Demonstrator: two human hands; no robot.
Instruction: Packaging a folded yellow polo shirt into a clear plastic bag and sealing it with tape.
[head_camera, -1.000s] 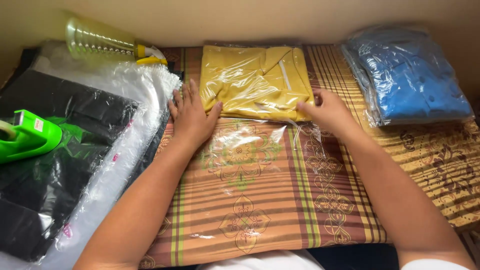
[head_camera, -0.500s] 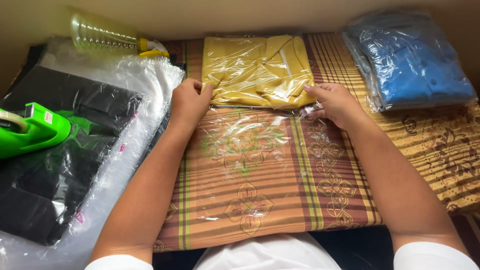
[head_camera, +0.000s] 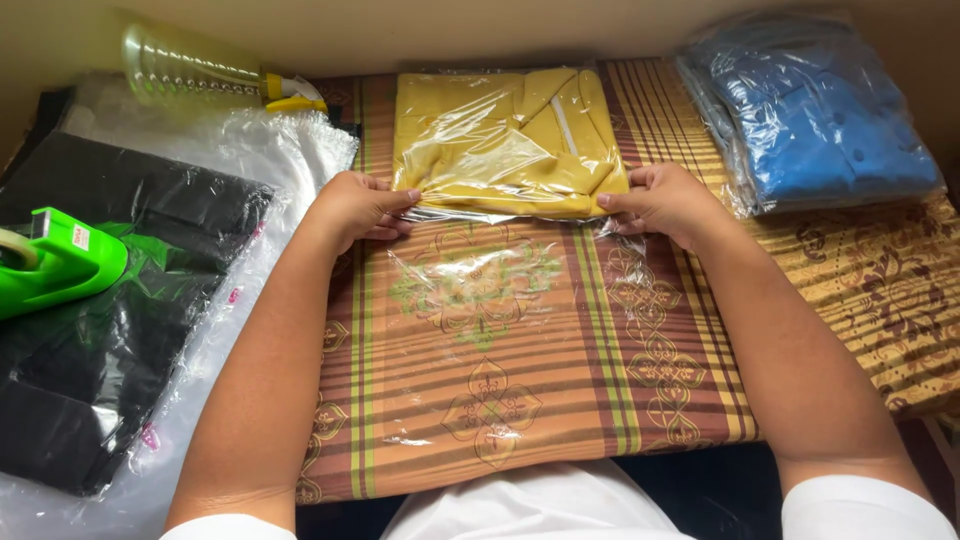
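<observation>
A folded yellow shirt (head_camera: 505, 140) in a clear plastic bag (head_camera: 480, 290) is lying at the far middle of the patterned cloth (head_camera: 560, 400) covering the surface. The left hand (head_camera: 352, 207) is pinching the bag at the shirt's near left corner, fingers closed on the plastic, and the right hand (head_camera: 662, 203) is gripping it the same way at the near right corner. A bagged blue shirt (head_camera: 815, 115) is sitting to the right. On the left, black bagged garments (head_camera: 90, 320) are lying under a green tape dispenser (head_camera: 55, 265), with a spray bottle (head_camera: 215, 75) behind them.
</observation>
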